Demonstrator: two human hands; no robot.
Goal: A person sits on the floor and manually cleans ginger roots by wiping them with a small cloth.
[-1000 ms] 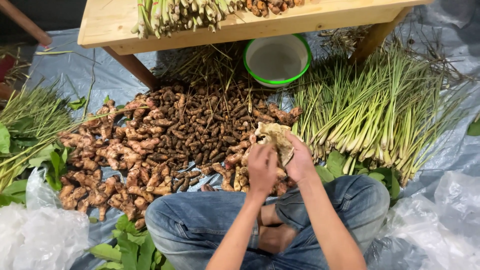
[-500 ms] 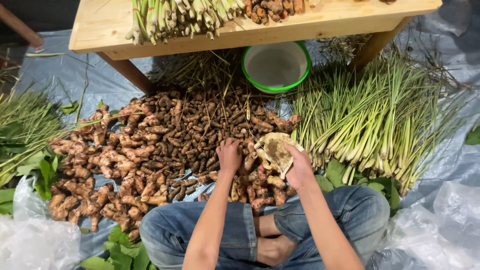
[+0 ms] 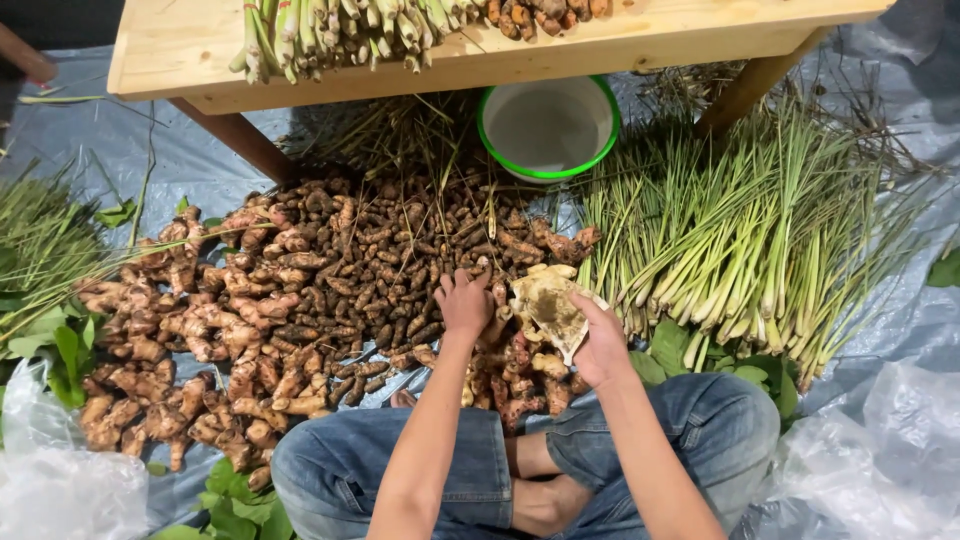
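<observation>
A person sits cross-legged on a grey tarpaulin (image 3: 80, 130), right hand (image 3: 600, 345) gripping a pale, flat ginger root (image 3: 548, 308) above the near edge of the heap of rhizomes (image 3: 300, 290). The left hand (image 3: 465, 300), together with the right a second earlier, now presses fingers-down into the heap. A green-rimmed bowl (image 3: 548, 128) stands empty beneath the wooden table (image 3: 170, 50), beside the lemongrass (image 3: 760, 240).

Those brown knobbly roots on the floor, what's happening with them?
A person sits cross-legged by a big pile of roots. Their left hand reaches down into the pile, while the right hand holds a pale, flat chunk of root. Long green stalks lie to the right, and a green-rimmed bowl sits under the wooden table.
</observation>
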